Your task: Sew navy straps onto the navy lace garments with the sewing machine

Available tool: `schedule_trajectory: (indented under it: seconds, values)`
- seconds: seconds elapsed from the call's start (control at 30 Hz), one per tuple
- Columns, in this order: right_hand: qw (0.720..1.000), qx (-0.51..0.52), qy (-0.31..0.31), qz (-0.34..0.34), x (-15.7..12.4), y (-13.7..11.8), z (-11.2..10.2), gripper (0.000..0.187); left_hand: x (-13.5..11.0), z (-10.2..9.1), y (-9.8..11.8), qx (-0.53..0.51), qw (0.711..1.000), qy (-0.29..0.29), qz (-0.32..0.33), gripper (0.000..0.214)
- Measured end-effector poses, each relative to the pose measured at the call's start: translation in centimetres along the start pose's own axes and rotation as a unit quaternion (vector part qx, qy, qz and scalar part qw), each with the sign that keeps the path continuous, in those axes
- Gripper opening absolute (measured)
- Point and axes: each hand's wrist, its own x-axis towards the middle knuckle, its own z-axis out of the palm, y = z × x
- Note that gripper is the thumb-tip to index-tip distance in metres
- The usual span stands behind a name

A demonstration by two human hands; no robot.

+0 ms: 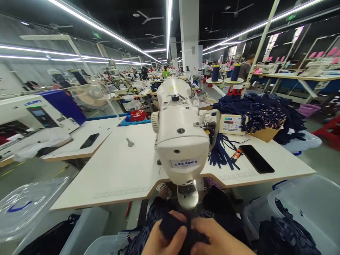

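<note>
My left hand (166,235) is closed round a piece of dark navy fabric (171,226), thumb on top, at the bottom middle of the head view. Beside it my right hand (212,235) has its fingers curled onto the same dark cloth. Just beyond both hands is the rounded metal end (187,198) of the sewing machine's arm. Above that rises the white JUKI sewing machine (183,141). More dark fabric lies below the hands, and its shape is hard to make out.
A white table (119,170) surrounds the machine. On its right are a black phone (256,158), orange snips (236,154), navy straps (221,152), a control box (232,124) and a heap of navy pieces (255,109). Plastic bins (313,202) flank me. Another phone (89,140) lies left.
</note>
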Motion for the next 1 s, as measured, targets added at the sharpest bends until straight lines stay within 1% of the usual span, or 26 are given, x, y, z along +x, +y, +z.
schedule_trajectory:
  seconds: [0.07,0.13,0.2,0.27,0.33,0.4,0.43,0.47,0.5,0.53,0.57,0.6,0.63,0.67,0.7,0.73,0.77,0.8,0.87,0.93,1.0]
  values:
    - [1.000,0.009,0.001,0.013,-0.2,-0.3,-0.5,0.040,0.2,0.3,1.5,0.046,0.998,-0.050,0.011,0.035]
    - [0.999,0.016,0.029,0.012,-0.7,-0.6,-1.4,0.036,0.6,0.5,2.5,0.049,0.998,-0.042,-0.004,0.026]
    - [0.998,0.010,0.055,0.017,-1.1,-0.8,-2.3,0.031,0.9,1.1,2.9,0.023,0.999,-0.030,-0.021,0.023]
    - [0.996,-0.003,0.085,0.021,-1.4,-0.8,-3.0,0.027,1.3,1.8,2.9,-0.004,0.999,-0.041,-0.031,0.022]
    - [0.990,-0.021,0.133,0.029,-1.3,-0.8,-3.3,0.024,1.7,2.4,2.6,-0.020,0.998,-0.049,-0.034,0.022]
    - [0.980,-0.052,0.188,0.043,-0.7,-0.8,-3.5,0.024,2.0,2.7,1.9,-0.013,0.999,-0.029,-0.023,0.024]
    - [0.974,-0.073,0.209,0.053,-0.3,-0.8,-3.5,0.027,2.2,2.7,1.6,0.015,1.000,-0.001,-0.001,0.026]
    - [0.968,-0.095,0.225,0.061,0.2,-0.7,-3.6,0.030,2.3,2.6,1.3,0.064,0.996,0.039,0.041,0.027]
    - [0.963,-0.116,0.232,0.069,0.7,-0.5,-3.7,0.032,2.4,2.5,1.0,0.133,0.981,0.093,0.104,0.028]
    - [0.961,-0.134,0.230,0.077,1.3,-0.3,-3.8,0.034,2.5,2.3,0.8,0.215,0.948,0.153,0.180,0.029]
    - [0.961,-0.146,0.221,0.082,1.8,-0.1,-3.9,0.035,2.6,2.0,0.6,0.298,0.896,0.205,0.258,0.029]
    - [0.962,-0.154,0.207,0.085,2.4,0.2,-4.0,0.035,2.6,1.8,0.6,0.371,0.836,0.235,0.329,0.028]
    - [0.965,-0.158,0.191,0.086,2.8,0.4,-4.1,0.035,2.7,1.6,0.5,0.429,0.783,0.236,0.384,0.027]
    - [0.968,-0.158,0.178,0.086,3.2,0.6,-4.2,0.035,2.8,1.5,0.5,0.472,0.746,0.212,0.420,0.025]
    - [0.969,-0.155,0.170,0.086,3.5,0.8,-4.3,0.035,2.9,1.3,0.5,0.505,0.726,0.172,0.435,0.022]
    - [0.971,-0.151,0.166,0.084,3.7,1.0,-4.4,0.034,3.0,1.2,0.3,0.530,0.716,0.128,0.437,0.021]
    - [0.972,-0.145,0.168,0.079,3.8,1.2,-4.6,0.033,3.2,1.2,0.1,0.549,0.711,0.098,0.428,0.021]
    - [0.972,-0.138,0.175,0.074,3.8,1.4,-4.8,0.032,3.3,1.1,-0.1,0.565,0.708,0.086,0.414,0.022]
    - [0.971,-0.117,0.199,0.060,3.6,1.8,-5.3,0.027,3.4,1.1,-0.9,0.586,0.706,0.095,0.385,0.024]
    - [0.970,-0.097,0.219,0.046,3.2,2.2,-5.7,0.024,3.3,1.1,-1.6,0.595,0.703,0.112,0.374,0.025]
    - [0.970,-0.098,0.218,0.036,2.9,2.4,-5.9,0.026,3.1,1.2,-2.2,0.597,0.699,0.125,0.373,0.031]
